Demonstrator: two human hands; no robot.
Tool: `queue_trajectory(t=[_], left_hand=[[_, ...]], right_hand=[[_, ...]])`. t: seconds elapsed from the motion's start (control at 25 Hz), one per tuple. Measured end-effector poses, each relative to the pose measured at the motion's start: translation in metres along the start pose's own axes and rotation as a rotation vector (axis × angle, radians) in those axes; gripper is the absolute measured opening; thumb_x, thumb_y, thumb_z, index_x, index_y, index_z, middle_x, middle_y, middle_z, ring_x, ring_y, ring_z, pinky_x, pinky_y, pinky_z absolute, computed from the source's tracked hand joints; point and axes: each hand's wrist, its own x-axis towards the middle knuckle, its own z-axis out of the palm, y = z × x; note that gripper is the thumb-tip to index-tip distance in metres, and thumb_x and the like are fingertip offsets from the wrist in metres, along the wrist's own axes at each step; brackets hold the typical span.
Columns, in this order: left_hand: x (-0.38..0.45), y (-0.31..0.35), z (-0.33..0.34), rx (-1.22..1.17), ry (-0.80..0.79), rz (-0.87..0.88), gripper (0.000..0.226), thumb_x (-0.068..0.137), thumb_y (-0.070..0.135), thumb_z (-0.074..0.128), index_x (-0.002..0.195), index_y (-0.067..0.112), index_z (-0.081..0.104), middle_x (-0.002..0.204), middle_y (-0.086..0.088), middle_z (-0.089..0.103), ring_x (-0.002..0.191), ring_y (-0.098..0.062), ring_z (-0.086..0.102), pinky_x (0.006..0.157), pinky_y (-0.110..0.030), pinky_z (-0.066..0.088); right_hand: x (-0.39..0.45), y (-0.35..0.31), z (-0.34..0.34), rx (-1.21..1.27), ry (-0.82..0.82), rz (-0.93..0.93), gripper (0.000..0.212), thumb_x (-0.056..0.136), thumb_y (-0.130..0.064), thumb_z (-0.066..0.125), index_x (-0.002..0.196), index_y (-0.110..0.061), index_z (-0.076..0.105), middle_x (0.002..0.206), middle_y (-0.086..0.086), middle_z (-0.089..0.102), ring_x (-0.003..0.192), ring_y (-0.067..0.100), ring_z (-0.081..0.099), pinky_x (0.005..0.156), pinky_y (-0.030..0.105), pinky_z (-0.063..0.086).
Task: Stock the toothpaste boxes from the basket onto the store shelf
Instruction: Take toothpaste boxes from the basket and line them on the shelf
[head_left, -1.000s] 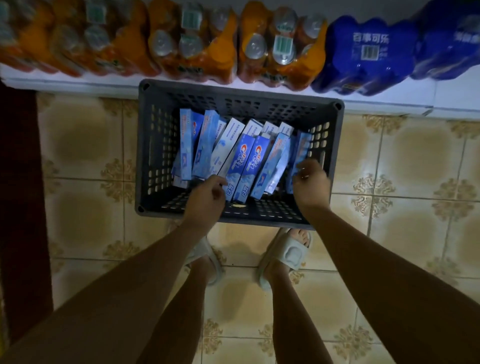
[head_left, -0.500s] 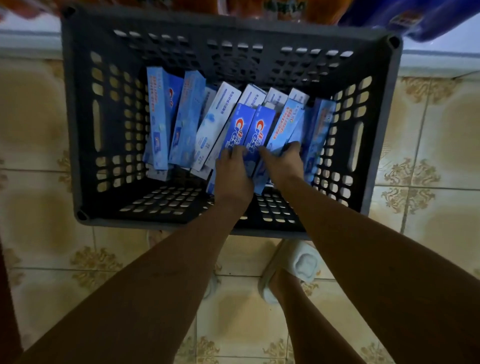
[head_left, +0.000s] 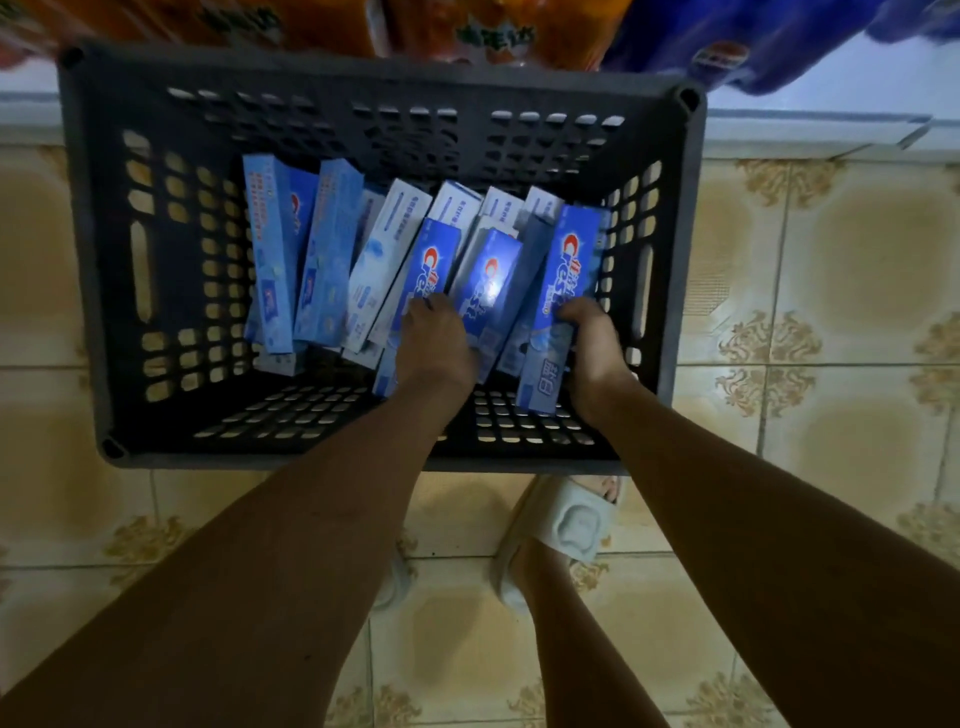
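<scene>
A dark grey plastic basket (head_left: 119, 280) stands on the tiled floor and holds several blue and white toothpaste boxes (head_left: 332, 260) leaning in a row. Both of my hands are inside it. My right hand (head_left: 595, 353) grips a blue Crest box (head_left: 569, 275) at the right end, with the thumb across its front. My left hand (head_left: 436, 348) lies over the lower ends of two blue Crest boxes (head_left: 434, 270) in the middle, its fingers curled onto them. The lower parts of those boxes are hidden by the hand.
Packs of orange drink bottles (head_left: 467, 26) and blue drink packs (head_left: 727, 47) sit on a low white ledge (head_left: 831, 109) just behind the basket. My feet in pale slippers (head_left: 571, 525) stand on the tiles in front of the basket.
The view has come closer to the basket. My right hand moved right and took hold of the rightmost Crest box, now turned face up. My left hand stays on the middle boxes.
</scene>
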Motion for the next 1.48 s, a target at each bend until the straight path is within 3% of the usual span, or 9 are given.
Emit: queue_trajectory(t=[0.12, 0.2, 0.28, 0.48, 0.64, 0.84, 0.96, 1.16, 1.48], left_hand=[[0.008, 0.006, 0.012, 0.161, 0.073, 0.014, 0.07, 0.086, 0.021, 0.074, 0.139, -0.001, 0.033, 0.137, -0.024, 0.044, 0.123, -0.034, 0.051, 0.092, -0.039, 0.048], [0.014, 0.008, 0.014, 0.29, 0.109, 0.065, 0.058, 0.09, 0.016, 0.068, 0.137, 0.001, 0.036, 0.134, -0.023, 0.048, 0.115, -0.034, 0.058, 0.084, -0.039, 0.052], [0.016, 0.008, 0.008, 0.31, 0.075, 0.095, 0.062, 0.089, 0.017, 0.07, 0.138, 0.001, 0.036, 0.132, -0.021, 0.051, 0.113, -0.034, 0.06, 0.083, -0.039, 0.051], [-0.009, 0.011, -0.057, -0.183, 0.138, 0.065, 0.068, 0.08, 0.034, 0.074, 0.13, 0.008, 0.036, 0.115, -0.018, 0.064, 0.102, -0.038, 0.063, 0.07, -0.035, 0.049], [-0.041, 0.009, -0.139, -0.566, 0.102, -0.018, 0.055, 0.08, 0.025, 0.075, 0.12, 0.007, 0.044, 0.118, -0.012, 0.064, 0.101, -0.031, 0.063, 0.072, -0.032, 0.047], [-0.136, 0.006, -0.253, -1.135, 0.153, -0.194, 0.034, 0.083, 0.01, 0.072, 0.106, 0.012, 0.047, 0.097, -0.005, 0.067, 0.085, -0.021, 0.068, 0.073, -0.04, 0.061], [-0.209, -0.006, -0.319, -1.414, 0.092, -0.314, 0.048, 0.085, 0.017, 0.073, 0.125, 0.009, 0.049, 0.112, -0.01, 0.067, 0.092, -0.023, 0.07, 0.065, -0.03, 0.061], [-0.301, -0.01, -0.415, -1.62, -0.005, -0.302, 0.054, 0.086, 0.022, 0.073, 0.133, 0.015, 0.048, 0.12, -0.011, 0.066, 0.093, -0.022, 0.069, 0.068, -0.028, 0.06], [-0.411, 0.013, -0.519, -1.728, 0.02, 0.046, 0.056, 0.084, 0.015, 0.076, 0.131, 0.017, 0.045, 0.118, -0.013, 0.066, 0.102, -0.031, 0.068, 0.08, -0.039, 0.06]], right_hand=[[0.005, 0.001, 0.007, -0.004, -0.063, 0.027, 0.058, 0.07, -0.035, 0.057, 0.123, -0.011, 0.054, 0.106, 0.015, 0.066, 0.088, 0.029, 0.065, 0.083, 0.042, 0.056], [0.008, 0.002, 0.011, -0.095, -0.055, -0.003, 0.026, 0.088, -0.024, 0.055, 0.112, -0.013, 0.054, 0.097, 0.009, 0.06, 0.082, 0.024, 0.061, 0.072, 0.033, 0.052], [0.008, 0.007, 0.007, -0.133, -0.058, -0.039, 0.006, 0.094, -0.018, 0.05, 0.091, -0.022, 0.048, 0.099, 0.008, 0.056, 0.088, 0.025, 0.06, 0.077, 0.038, 0.051], [-0.031, -0.017, 0.002, -0.124, -0.1, -0.138, 0.008, 0.096, -0.019, 0.049, 0.089, -0.021, 0.044, 0.107, 0.013, 0.059, 0.092, 0.032, 0.063, 0.077, 0.038, 0.05], [-0.095, -0.063, 0.013, -0.181, -0.107, -0.22, 0.031, 0.088, -0.043, 0.063, 0.101, -0.017, 0.052, 0.11, 0.014, 0.066, 0.098, 0.036, 0.067, 0.085, 0.044, 0.052], [-0.239, -0.113, 0.029, -0.293, -0.114, -0.254, 0.05, 0.08, -0.033, 0.08, 0.109, -0.007, 0.05, 0.085, 0.007, 0.064, 0.068, 0.022, 0.058, 0.057, 0.029, 0.052], [-0.344, -0.137, 0.033, -0.342, -0.125, -0.312, 0.048, 0.079, -0.027, 0.081, 0.11, -0.008, 0.049, 0.089, 0.004, 0.064, 0.065, 0.014, 0.059, 0.049, 0.018, 0.049], [-0.482, -0.171, 0.038, -0.234, -0.104, -0.488, 0.045, 0.077, -0.02, 0.084, 0.103, -0.015, 0.048, 0.097, 0.008, 0.065, 0.073, 0.019, 0.064, 0.053, 0.019, 0.052], [-0.606, -0.228, 0.039, -0.284, -0.232, -0.774, 0.057, 0.076, -0.014, 0.084, 0.121, -0.017, 0.049, 0.106, 0.0, 0.065, 0.087, 0.011, 0.067, 0.06, 0.014, 0.052]])
